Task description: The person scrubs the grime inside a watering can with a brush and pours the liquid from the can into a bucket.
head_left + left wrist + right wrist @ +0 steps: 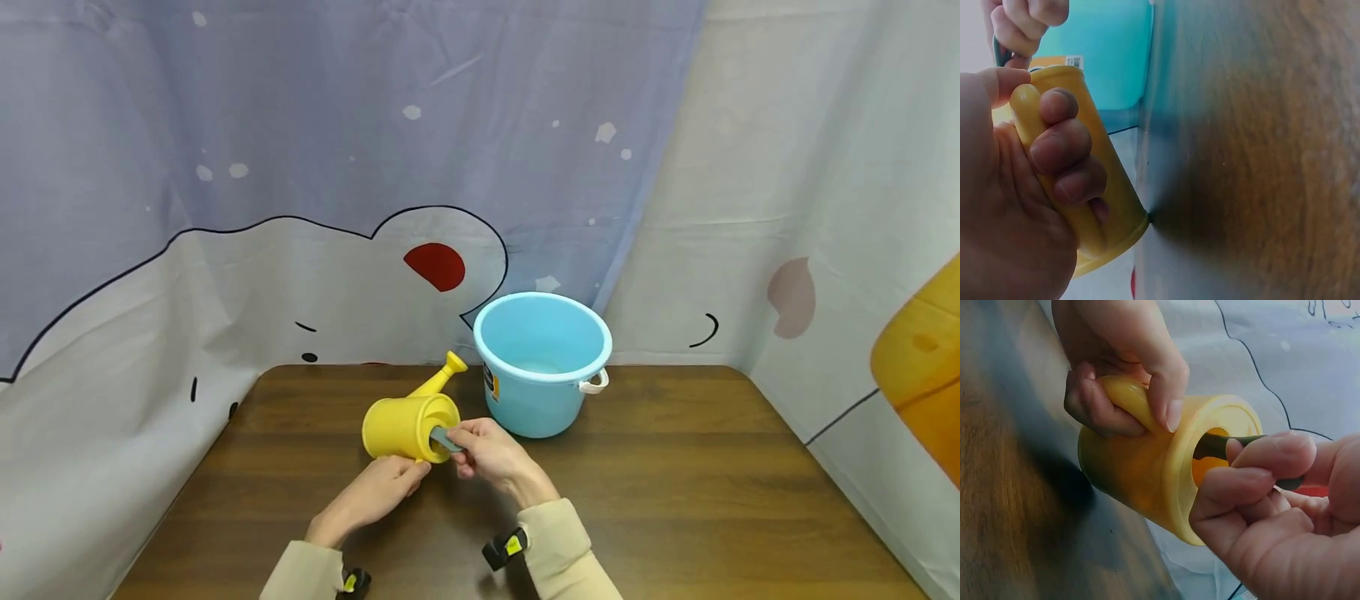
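Note:
A yellow watering can (393, 427) is tipped on its side, its spout pointing up toward the back and its round opening facing right. My left hand (378, 492) grips the can's handle (1026, 106), fingers curled round it. My right hand (495, 457) pinches a slim grey-green handle (447, 439) between thumb and fingers. In the right wrist view, the front of that dark handle (1213, 446) passes through the opening into the can. Its far end is hidden inside, and I cannot tell what kind of tool it is.
Just behind my right hand stands a light blue bucket (532, 408) with a white handle (595, 383) at its right side. The brown wooden table (712, 492) ends against a printed curtain (322, 275) at the back and sides.

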Available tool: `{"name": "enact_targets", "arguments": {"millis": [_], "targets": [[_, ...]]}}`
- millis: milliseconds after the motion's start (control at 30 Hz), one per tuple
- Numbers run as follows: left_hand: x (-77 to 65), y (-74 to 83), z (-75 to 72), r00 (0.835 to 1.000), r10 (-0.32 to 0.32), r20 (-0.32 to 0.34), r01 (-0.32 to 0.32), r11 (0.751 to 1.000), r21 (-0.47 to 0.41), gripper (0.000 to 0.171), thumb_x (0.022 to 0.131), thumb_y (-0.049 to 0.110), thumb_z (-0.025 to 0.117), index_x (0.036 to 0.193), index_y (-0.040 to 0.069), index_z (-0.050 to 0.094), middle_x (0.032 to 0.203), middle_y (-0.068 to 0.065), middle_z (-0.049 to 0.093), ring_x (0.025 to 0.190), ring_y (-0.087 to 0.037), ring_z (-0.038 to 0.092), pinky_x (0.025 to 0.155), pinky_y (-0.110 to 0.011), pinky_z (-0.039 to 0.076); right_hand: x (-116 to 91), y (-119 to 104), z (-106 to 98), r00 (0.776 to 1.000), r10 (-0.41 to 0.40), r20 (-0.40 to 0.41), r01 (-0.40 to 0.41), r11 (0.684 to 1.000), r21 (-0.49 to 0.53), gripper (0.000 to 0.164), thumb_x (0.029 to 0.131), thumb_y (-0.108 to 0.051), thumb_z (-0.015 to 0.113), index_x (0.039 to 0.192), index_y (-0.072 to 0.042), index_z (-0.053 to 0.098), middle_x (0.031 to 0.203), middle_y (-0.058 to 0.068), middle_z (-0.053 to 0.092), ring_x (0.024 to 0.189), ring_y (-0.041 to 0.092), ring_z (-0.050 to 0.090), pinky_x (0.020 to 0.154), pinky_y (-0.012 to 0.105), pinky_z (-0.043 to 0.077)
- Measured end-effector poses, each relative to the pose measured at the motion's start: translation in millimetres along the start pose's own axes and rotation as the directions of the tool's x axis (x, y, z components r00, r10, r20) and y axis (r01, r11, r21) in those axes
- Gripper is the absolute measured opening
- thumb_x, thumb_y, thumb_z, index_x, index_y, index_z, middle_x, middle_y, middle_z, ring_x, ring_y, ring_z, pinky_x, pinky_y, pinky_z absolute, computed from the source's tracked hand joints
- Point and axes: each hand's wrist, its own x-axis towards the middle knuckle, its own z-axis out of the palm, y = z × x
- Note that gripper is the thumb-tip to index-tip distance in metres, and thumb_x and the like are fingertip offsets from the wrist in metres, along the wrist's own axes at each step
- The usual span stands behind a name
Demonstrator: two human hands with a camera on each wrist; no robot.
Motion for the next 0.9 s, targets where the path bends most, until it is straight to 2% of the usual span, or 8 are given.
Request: {"name": "enact_targets", "arguments": {"millis": [100, 233, 400, 500, 633, 900], "targets": [[1.0, 0.3, 0.3, 1.0, 0.004, 0.0, -0.004, 1.0, -0.009, 0.055, 0.104, 0.045, 0.04, 0.061, 0.013, 0.053, 0.053, 0.011, 0.039, 0.046, -0.005, 0.033, 0.048, -0.024, 0.031, -0.1, 0.3, -1.3, 1.0, 0.004, 0.006, -0.004, 0.999, 0.038, 0.021, 0.102, -0.008, 0.047, 0.095, 0.01, 0.055, 0.062, 0.003, 0.042, 0.048, 0.011, 0.038, 0.052, 0.025, 0.036], [1.4, -1.4, -0.1, 1.0, -0.002, 0.0, 0.002, 1.0, -0.015, 0.054, 0.104, 0.045, 0.04, 0.061, 0.016, 0.051, 0.053, 0.011, 0.039, 0.046, -0.005, 0.033, 0.048, -0.024, 0.031, -1.7, -1.3, -9.1, 0.998, 0.021, 0.057, -0.024, 0.998, 0.056, 0.021, 0.102, -0.009, 0.047, 0.094, 0.009, 0.055, 0.061, 0.002, 0.043, 0.047, 0.011, 0.037, 0.052, 0.026, 0.037], [0.2, -2.1, -0.5, 1.0, -0.011, 0.002, 0.011, 1.0, -0.015, 0.054, 0.105, 0.044, 0.039, 0.061, 0.014, 0.052, 0.053, 0.011, 0.038, 0.047, -0.005, 0.033, 0.048, -0.023, 0.031, -5.8, -4.5, -19.5, 0.992, 0.034, 0.122, -0.038, 0.999, 0.031, 0.017, 0.101, -0.009, 0.05, 0.091, 0.004, 0.056, 0.062, 0.003, 0.045, 0.047, 0.012, 0.039, 0.054, 0.027, 0.039], [0.0, -0.7, -1.5, 1.0, -0.013, 0.005, 0.013, 1.0, -0.016, 0.056, 0.105, 0.044, 0.039, 0.063, 0.009, 0.054, 0.054, 0.011, 0.038, 0.047, -0.005, 0.033, 0.049, -0.024, 0.031, -10.0, -7.5, -25.3, 0.99, 0.028, 0.14, -0.029, 1.0, 0.011, 0.014, 0.099, -0.008, 0.052, 0.091, 0.002, 0.057, 0.061, 0.003, 0.046, 0.046, 0.012, 0.041, 0.055, 0.028, 0.04], [-0.4, 0.6, -2.6, 1.0, -0.011, 0.007, 0.011, 1.0, -0.009, 0.057, 0.105, 0.042, 0.04, 0.065, 0.005, 0.056, 0.054, 0.011, 0.038, 0.047, -0.005, 0.033, 0.049, -0.024, 0.032, -14.6, -9.5, -31.4, 0.99, 0.036, 0.138, -0.038, 0.999, 0.009, 0.013, 0.098, -0.007, 0.054, 0.089, 0.001, 0.059, 0.059, 0.002, 0.045, 0.044, 0.011, 0.038, 0.052, 0.027, 0.039], [-0.8, -0.1, -0.8, 1.0, -0.016, 0.002, 0.016, 1.0, -0.026, 0.057, 0.105, 0.042, 0.041, 0.062, 0.008, 0.054, 0.052, 0.01, 0.038, 0.046, -0.006, 0.033, 0.047, -0.024, 0.03, -10.4, -6.1, -26.8, 0.993, 0.059, 0.101, -0.062, 0.998, 0.031, 0.013, 0.098, -0.007, 0.054, 0.09, 0.001, 0.06, 0.058, 0.001, 0.044, 0.043, 0.009, 0.037, 0.052, 0.026, 0.038]]}}
